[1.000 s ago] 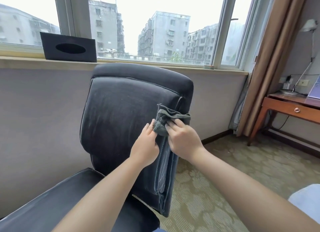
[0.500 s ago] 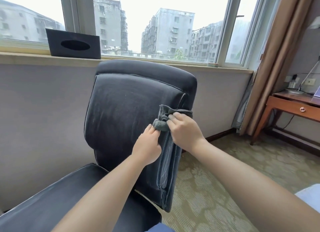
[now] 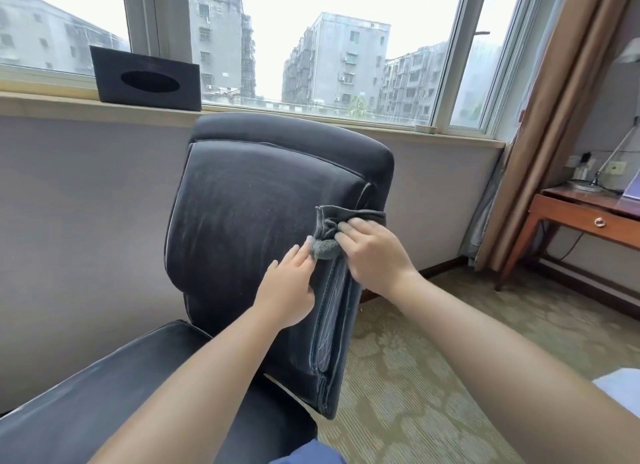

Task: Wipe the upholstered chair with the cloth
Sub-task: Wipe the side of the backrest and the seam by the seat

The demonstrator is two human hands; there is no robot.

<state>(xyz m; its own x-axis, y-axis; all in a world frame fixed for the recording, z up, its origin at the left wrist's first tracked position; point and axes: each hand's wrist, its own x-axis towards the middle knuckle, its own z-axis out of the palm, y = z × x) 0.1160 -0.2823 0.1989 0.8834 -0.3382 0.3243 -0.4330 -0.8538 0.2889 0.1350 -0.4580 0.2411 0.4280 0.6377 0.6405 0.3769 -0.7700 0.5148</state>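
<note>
A dark upholstered chair [image 3: 249,200] stands under the window, its backrest facing me and its seat at lower left. A grey cloth [image 3: 329,233] is bunched against the backrest's right edge. My right hand [image 3: 372,252] holds the cloth there, fingers laid over it and curled around its bunched part. My left hand [image 3: 289,287] rests on the backrest just below and left of the cloth, its fingertips touching the cloth's lower bulge.
A black tissue box [image 3: 147,79] sits on the window sill [image 3: 52,100] behind the chair. A brown curtain [image 3: 561,117] hangs at the right. A wooden desk [image 3: 588,217] with a lamp stands at the far right. Patterned carpet [image 3: 433,359] covers the floor.
The cloth and both hands have stayed at the backrest's right edge. My left fingertips have closed in on the cloth's lower bulge. The view has shifted slightly.
</note>
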